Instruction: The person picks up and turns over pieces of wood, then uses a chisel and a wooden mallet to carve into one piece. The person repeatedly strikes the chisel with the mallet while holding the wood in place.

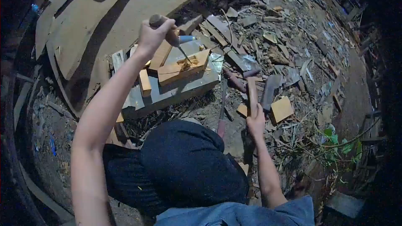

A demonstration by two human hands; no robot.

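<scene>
My left hand [151, 37] is closed around the wooden handle of a chisel [172, 38]. The chisel slants down, its thin metal blade reaching a chipped, hollowed patch in a light wooden block [171, 72]. Loose shavings lie around the blade tip. Lower and to the right, my right hand [256, 122] grips the pale wooden handle of a hammer [252, 94], held apart from the chisel. A dark head shows at its far end. The block rests on a thick grey board [167, 95] in front of my knee.
More wood pieces [144, 81] and a blue-grey cylindrical object [186, 39] lie on the board. A long tool with a reddish handle [221, 128] is near my knee. Wood scraps [282, 109] cover the ground at right, with a leafy plant [333, 138]. Large curved planks [79, 25] stand at upper left.
</scene>
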